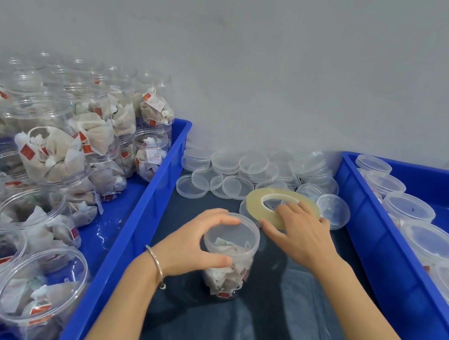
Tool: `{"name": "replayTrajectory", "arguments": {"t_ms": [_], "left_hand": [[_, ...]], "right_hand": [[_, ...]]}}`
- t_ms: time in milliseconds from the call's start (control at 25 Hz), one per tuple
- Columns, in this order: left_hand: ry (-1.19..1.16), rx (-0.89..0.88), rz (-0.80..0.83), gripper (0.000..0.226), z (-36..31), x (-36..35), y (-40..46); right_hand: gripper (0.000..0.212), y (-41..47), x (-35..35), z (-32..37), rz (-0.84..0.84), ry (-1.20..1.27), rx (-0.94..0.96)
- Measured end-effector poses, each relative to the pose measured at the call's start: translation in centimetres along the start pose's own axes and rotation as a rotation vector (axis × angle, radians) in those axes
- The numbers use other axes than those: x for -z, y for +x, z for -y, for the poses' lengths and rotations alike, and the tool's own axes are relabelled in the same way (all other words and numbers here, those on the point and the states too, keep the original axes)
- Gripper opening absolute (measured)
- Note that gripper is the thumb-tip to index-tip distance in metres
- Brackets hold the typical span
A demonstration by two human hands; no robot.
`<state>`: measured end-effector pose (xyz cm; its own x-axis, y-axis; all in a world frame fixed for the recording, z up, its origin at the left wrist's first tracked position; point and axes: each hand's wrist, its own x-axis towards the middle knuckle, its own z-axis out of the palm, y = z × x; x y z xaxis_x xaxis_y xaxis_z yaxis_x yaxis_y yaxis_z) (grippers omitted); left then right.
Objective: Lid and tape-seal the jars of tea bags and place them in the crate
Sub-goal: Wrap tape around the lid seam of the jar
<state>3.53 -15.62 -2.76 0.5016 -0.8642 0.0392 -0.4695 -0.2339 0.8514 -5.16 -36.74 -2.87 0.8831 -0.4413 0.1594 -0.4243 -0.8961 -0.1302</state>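
Observation:
A clear jar of tea bags (229,263) stands upright on the dark cloth in the middle, with a clear lid on top. My left hand (198,244) grips its upper part, fingers and thumb curled round the lid rim. My right hand (300,234) rests on a flat roll of clear tape (257,198) just behind the jar, fingers spread over its right side. Loose clear lids (223,166) lie in a pile behind the tape.
A blue crate (149,195) on the left holds several open jars of tea bags (48,157). A second blue crate (370,237) on the right holds several lidded jars (408,206). A grey wall stands behind.

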Motion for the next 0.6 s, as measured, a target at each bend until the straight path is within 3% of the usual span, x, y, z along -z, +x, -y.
{"name": "replayTrajectory", "arguments": {"t_ms": [200,320,600], "left_hand": [[0.64,0.211,-0.254,0.077,-3.8,-4.8,1.9],[0.684,0.189,-0.347,0.062,-3.6,-5.7,3.0],[0.521,-0.055,-0.033,0.057,-1.9,-1.2,3.0]], "right_hand": [[0.039,-0.5,0.2,-0.5,0.006,-0.018,-0.019],[0.042,-0.9,0.6,-1.0,-0.006,-0.008,-0.035],[0.052,-2.5,1.5,-2.3,-0.025,-0.072,0.083]]}}
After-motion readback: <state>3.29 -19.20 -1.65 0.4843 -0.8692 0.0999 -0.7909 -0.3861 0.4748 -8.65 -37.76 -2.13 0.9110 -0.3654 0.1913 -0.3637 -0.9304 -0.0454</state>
